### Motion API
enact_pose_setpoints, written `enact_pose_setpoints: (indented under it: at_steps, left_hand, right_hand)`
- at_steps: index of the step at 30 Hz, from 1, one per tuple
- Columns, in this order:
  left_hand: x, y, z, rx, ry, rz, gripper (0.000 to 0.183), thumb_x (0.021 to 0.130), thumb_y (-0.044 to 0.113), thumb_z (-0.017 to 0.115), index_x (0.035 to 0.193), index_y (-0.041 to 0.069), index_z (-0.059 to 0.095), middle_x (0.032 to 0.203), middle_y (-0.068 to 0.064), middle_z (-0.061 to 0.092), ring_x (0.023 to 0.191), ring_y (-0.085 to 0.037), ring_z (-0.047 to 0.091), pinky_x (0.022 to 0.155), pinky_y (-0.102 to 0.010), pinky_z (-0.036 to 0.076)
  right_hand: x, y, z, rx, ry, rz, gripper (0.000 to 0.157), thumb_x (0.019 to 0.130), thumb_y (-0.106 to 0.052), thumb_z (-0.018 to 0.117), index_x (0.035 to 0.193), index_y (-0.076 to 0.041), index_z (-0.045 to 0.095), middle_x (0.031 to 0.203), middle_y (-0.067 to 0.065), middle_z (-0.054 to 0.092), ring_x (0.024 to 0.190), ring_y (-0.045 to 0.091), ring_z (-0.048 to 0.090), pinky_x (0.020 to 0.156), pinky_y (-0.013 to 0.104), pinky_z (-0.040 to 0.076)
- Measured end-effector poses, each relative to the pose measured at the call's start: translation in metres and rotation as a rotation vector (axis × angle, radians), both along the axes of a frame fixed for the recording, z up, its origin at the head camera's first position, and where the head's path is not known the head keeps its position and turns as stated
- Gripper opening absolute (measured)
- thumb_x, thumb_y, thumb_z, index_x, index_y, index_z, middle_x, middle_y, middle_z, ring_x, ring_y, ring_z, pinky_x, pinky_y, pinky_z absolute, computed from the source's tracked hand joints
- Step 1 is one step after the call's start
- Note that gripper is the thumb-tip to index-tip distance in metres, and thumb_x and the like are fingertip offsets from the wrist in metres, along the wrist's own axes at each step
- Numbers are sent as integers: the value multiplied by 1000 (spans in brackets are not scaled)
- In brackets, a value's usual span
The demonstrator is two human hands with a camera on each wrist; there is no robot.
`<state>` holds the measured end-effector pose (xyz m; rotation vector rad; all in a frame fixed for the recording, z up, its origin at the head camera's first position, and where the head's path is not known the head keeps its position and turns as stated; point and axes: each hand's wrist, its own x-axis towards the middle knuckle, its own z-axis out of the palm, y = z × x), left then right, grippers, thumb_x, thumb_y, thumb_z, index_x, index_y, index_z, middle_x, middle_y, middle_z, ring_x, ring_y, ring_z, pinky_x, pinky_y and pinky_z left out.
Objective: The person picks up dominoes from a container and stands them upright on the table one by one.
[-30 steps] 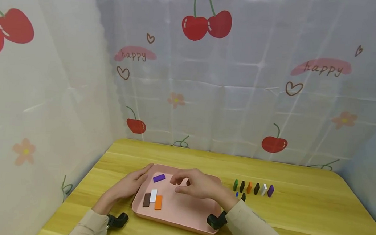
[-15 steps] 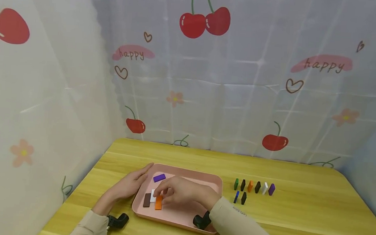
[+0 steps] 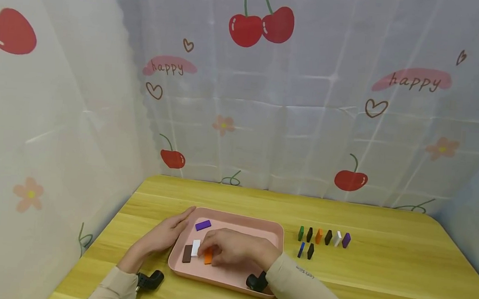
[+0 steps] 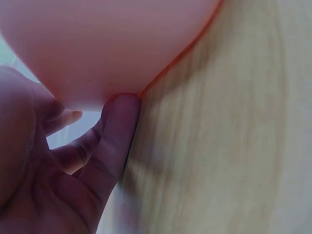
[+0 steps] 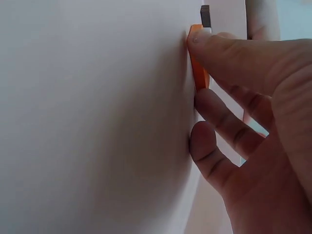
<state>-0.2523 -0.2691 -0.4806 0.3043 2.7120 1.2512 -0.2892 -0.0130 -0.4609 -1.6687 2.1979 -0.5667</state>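
Note:
In the head view a pink tray (image 3: 230,276) lies on the table. My right hand (image 3: 234,247) is over it, and thumb and fingertips pinch an orange domino (image 3: 208,257) by its ends. The right wrist view shows that orange domino (image 5: 197,63) low against the tray floor, the thumb on one end. Left of it lie a white domino (image 3: 195,248) and a dark brown domino (image 3: 187,253); a purple domino (image 3: 203,225) lies farther back. My left hand (image 3: 167,235) rests along the tray's left side, its fingers touching the outer wall (image 4: 122,63).
Right of the tray several dominoes stand on edge in a row, from a green one (image 3: 301,233) to a purple one (image 3: 346,240). A blue domino (image 3: 301,249) and a black domino (image 3: 310,251) stand nearer. A patterned curtain (image 3: 284,101) hangs behind the table.
My right hand has moved left and down across the tray and taken the orange domino, which has shifted slightly right, away from the white one. The left hand stays in place.

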Motion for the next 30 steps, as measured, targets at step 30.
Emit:
enact_pose_setpoints:
  at_steps: [30]
  left_hand:
    - [-1,-1,-1,16,-9,-8,52,114,32,36,165,22,27,170,-3,27,158,-26,24,129,-52,21]
  right_hand:
    - [6,24,9,27,-42,-168,9,102,-27,67,111,-23,67,92,-16,60,83,-2,55,78,13,50]
